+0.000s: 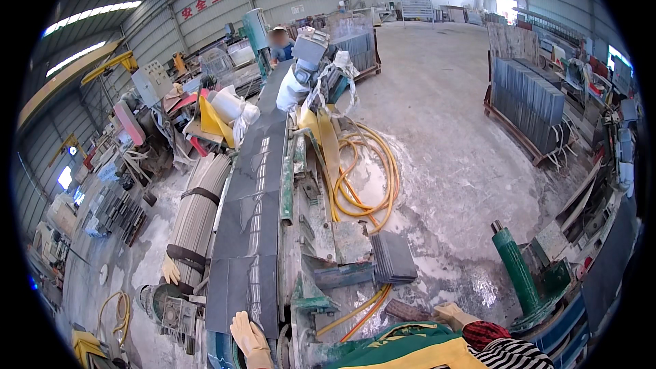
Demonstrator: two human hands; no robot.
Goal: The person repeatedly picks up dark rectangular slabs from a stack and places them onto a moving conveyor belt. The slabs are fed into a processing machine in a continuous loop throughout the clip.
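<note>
My left hand (251, 342), in a cream work glove, lies at the near end of a line of dark stone slabs (239, 260). Its fingers stretch forward along the nearest slab's edge, holding nothing. My right hand (454, 316), gloved alike, is low on the right beside my green and yellow apron (403, 350). Its fingers point left, loosely apart, with nothing visible in them. Close by lies a reddish-brown block (407, 309). Ahead of that hand stands a small stack of dark tiles (393, 258). The slabs run away from me beneath a machine head (311, 51) partly wrapped in white plastic.
Coiled yellow hoses (393, 178) lie on the wet floor right of the conveyor frame (287, 184). A green cylinder (517, 270) rises at the right. Upright slabs (526, 99) stand on a rack beyond. A ribbed bundle (199, 198) flanks the left. Another person (279, 44) is at the far end.
</note>
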